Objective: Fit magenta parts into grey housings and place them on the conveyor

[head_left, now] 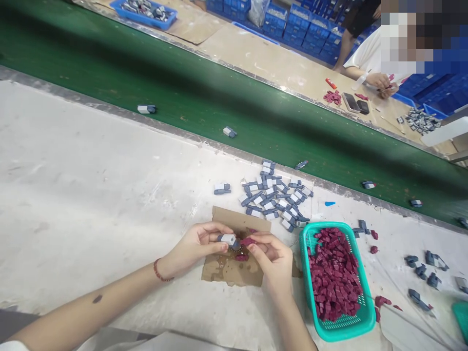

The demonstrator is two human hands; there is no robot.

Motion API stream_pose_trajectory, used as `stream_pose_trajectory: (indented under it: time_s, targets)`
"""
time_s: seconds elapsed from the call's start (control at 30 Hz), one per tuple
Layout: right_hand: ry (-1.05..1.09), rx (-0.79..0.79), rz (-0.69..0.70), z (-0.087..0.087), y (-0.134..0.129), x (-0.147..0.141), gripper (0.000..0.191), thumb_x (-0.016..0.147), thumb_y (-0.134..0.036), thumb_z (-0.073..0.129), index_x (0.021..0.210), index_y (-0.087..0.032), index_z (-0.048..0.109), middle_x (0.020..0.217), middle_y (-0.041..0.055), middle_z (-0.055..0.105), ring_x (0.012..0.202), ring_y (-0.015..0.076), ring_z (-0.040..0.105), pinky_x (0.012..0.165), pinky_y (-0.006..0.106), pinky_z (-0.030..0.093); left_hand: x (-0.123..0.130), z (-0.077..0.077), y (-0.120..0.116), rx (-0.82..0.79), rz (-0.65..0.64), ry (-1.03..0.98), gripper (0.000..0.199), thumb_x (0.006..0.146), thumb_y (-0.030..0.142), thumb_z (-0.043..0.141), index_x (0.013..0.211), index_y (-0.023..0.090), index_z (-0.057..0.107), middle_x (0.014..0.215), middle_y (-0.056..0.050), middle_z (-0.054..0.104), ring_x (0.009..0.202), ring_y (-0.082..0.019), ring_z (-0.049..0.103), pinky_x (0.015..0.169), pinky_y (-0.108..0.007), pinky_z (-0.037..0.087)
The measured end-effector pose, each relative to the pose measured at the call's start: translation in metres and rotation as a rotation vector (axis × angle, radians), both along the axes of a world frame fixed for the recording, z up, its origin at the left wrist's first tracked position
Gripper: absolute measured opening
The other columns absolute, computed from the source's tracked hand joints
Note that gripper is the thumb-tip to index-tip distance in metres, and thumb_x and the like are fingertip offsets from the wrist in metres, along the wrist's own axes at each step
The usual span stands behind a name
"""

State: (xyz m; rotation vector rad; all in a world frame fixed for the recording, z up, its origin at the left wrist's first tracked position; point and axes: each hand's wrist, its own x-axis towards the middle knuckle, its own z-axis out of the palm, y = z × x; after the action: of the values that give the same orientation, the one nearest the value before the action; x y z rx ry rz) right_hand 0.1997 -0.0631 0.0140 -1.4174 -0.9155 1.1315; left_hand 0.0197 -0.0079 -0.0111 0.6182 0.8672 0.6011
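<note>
Between the thumb and fingers of my left hand (206, 242) is a small grey-and-navy plastic part (228, 239). My right hand (272, 258) pinches a small maroon plastic piece (247, 241), its tip close to the part's navy end; whether they touch I cannot tell. Both hands are above a stained piece of brown cardboard (234, 273), where another maroon piece (241, 257) lies below the fingers. To the right stands a teal basket (368, 292) heaped with maroon pieces (334, 273). Beyond the cardboard is a pile of grey-and-navy parts (272, 195).
A green conveyor belt (197, 107) crosses behind the table, carrying several spaced parts. Loose dark parts (433, 279) and a blue sliver (329, 203) lie on the white table (91, 195). Across the belt, a co-worker's hands (382, 84) handle small pieces near a blue tray (170, 20).
</note>
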Motion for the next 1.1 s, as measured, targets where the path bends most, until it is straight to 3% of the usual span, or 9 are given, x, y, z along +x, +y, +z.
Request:
stream_pose_trajectory:
  time_s: [0.2, 0.4, 0.77, 0.97, 1.1]
  targets:
    - [0.152, -0.025, -0.018, -0.002, 0.002, -0.01, 0.006, 0.07, -0.021, 0.076, 0.076, -0.021, 0.074, 0.084, 0.0049, 0.074, 0.074, 0.0189, 0.071, 0.065, 0.027, 0.059, 0.001, 0.001, -0.002, -0.004, 0.008, 0.003, 0.036, 0.056, 0.03, 0.089, 0.082, 0.014, 0.07, 0.07, 0.001, 0.071, 0.063, -0.01, 0.065, 0.062, -0.018, 0.055]
    - [0.172, 0.004, -0.029, -0.006, 0.004, -0.015, 0.007, 0.069, -0.017, 0.075, 0.075, -0.021, 0.074, 0.083, 0.0045, 0.075, 0.075, 0.0177, 0.071, 0.067, 0.026, 0.059, 0.001, 0.001, -0.002, 0.0, 0.007, 0.006, 0.036, 0.055, 0.03, 0.089, 0.08, 0.014, 0.069, 0.071, 0.0, 0.072, 0.062, -0.01, 0.065, 0.062, -0.018, 0.054]
    - [-0.199, 0.145, 0.116, -0.002, 0.003, -0.01, 0.008, 0.076, -0.013, 0.068, 0.075, -0.019, 0.072, 0.078, 0.0052, 0.072, 0.074, 0.0166, 0.068, 0.068, 0.026, 0.054, 0.002, -0.002, -0.005, 0.115, -0.011, 0.083, 0.03, 0.056, 0.03, 0.087, 0.077, 0.014, 0.071, 0.072, -0.002, 0.07, 0.058, -0.012, 0.062, 0.058, -0.023, 0.055]
    - [-0.256, 0.16, 0.157, 0.003, -0.004, -0.014, 0.008, 0.081, -0.014, 0.065, 0.078, -0.018, 0.071, 0.08, 0.0053, 0.072, 0.075, 0.0162, 0.067, 0.068, 0.025, 0.054, -0.002, 0.003, -0.006, 0.377, -0.057, 0.199, 0.02, 0.065, 0.031, 0.081, 0.076, 0.017, 0.073, 0.077, -0.004, 0.068, 0.065, -0.016, 0.064, 0.056, -0.023, 0.056]
    - [-0.356, 0.138, 0.253, 0.021, -0.016, 0.001, 0.012, 0.089, -0.02, 0.06, 0.091, -0.02, 0.071, 0.091, 0.0052, 0.073, 0.086, 0.0167, 0.068, 0.076, 0.026, 0.053, -0.006, 0.02, 0.002, 0.651, -0.219, 0.312, 0.012, 0.073, 0.031, 0.073, 0.08, 0.021, 0.075, 0.081, -0.007, 0.072, 0.074, -0.021, 0.068, 0.06, -0.024, 0.057]
